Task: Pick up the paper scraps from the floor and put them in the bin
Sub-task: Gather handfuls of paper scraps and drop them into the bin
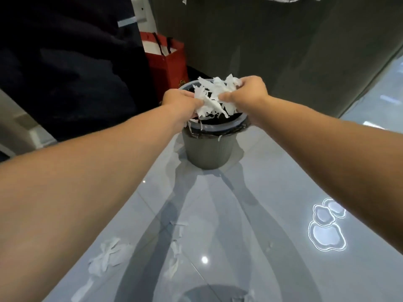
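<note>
A grey bin (pixel 209 149) with a dark liner stands on the glossy floor ahead of me. Both arms reach out over its mouth. My left hand (pixel 181 103) and my right hand (pixel 248 92) together clutch a bundle of white paper scraps (pixel 214 97) just above the rim, with strips dangling into the bin. A few strips hang over the bin's edge. More scraps lie on the floor near me: a cluster (pixel 109 256) at the lower left and thin strips (pixel 176 249) in the middle.
A red paper bag (pixel 168 64) stands behind the bin on the left. A dark cloth mass (pixel 65 73) fills the upper left. A grey wall (pixel 283 51) rises behind the bin. Light reflections (pixel 327 225) shine on the floor at right.
</note>
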`<state>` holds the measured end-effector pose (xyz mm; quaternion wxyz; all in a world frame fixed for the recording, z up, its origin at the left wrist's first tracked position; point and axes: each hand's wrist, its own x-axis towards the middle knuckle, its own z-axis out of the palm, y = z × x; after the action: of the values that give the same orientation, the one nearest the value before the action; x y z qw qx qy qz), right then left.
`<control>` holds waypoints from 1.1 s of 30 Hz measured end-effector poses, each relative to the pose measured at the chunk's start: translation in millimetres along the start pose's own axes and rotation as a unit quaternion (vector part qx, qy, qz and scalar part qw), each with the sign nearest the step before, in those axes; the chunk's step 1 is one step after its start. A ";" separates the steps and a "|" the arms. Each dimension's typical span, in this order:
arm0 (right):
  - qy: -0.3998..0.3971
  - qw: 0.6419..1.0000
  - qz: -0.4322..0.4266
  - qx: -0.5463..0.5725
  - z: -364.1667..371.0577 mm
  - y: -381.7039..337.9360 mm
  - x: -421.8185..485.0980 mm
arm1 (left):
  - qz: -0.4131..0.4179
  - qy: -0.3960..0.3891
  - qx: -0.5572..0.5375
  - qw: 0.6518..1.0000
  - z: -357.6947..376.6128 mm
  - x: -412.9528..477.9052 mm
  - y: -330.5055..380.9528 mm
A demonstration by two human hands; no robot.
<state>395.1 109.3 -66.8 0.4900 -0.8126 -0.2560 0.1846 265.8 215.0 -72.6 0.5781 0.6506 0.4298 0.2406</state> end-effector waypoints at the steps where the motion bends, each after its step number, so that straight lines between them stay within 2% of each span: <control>1: -0.004 1.000 0.015 -0.020 6.6 -1.3 8.6 | -0.012 -0.004 0.002 1.000 1.3 7.9 -0.2; 5: -0.017 0.997 0.030 -0.073 26.6 -3.5 24.8 | -0.033 -0.030 -0.026 0.999 1.3 21.0 1.1; 8: 0.005 0.996 -0.017 -0.089 25.6 1.0 22.4 | -0.015 -0.021 -0.080 0.996 -0.6 13.0 1.4; 11: 0.040 0.996 -0.063 -0.050 17.1 4.2 9.8 | 0.041 -0.034 -0.087 0.995 -9.1 0.6 -3.5; 14: 0.106 0.988 -0.115 -0.012 9.9 13.3 -21.0 | 0.059 -0.037 -0.124 0.990 -22.5 -14.1 -14.0; 16: 0.107 0.985 -0.136 -0.017 13.5 31.6 -52.9 | 0.062 -0.033 -0.110 0.991 -36.7 -29.5 -33.4; 18: 0.025 0.991 -0.125 -0.030 25.4 59.2 -87.7 | 0.052 -0.040 -0.053 0.996 -53.9 -45.6 -67.3; 20: -0.126 0.989 -0.070 -0.043 48.6 89.2 -124.9 | 0.011 -0.059 0.016 0.998 -76.7 -63.7 -113.9; 22: -0.254 0.963 -0.026 -0.086 77.0 117.6 -159.4 | -0.036 -0.083 0.081 0.993 -103.2 -80.7 -165.3; 24: -0.327 0.934 -0.021 -0.144 104.2 142.0 -186.8 | -0.072 -0.105 0.137 0.982 -130.3 -96.2 -211.5; 26: -0.361 0.915 -0.016 -0.179 132.3 157.8 -206.9 | -0.090 -0.126 0.246 0.957 -161.5 -110.8 -251.8; 28: -0.368 0.908 -0.023 -0.197 153.0 167.9 -215.9 | -0.073 -0.130 0.363 0.920 -190.3 -123.6 -281.6; 33: -0.363 0.877 -0.080 -0.305 187.8 188.4 -222.2 | -0.099 -0.134 0.432 0.886 -228.7 -147.3 -323.4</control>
<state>158.0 35.2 -308.5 0.1031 -0.7744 -0.5238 0.3396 -86.1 204.2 -306.3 0.3124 0.8159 0.4723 -0.1170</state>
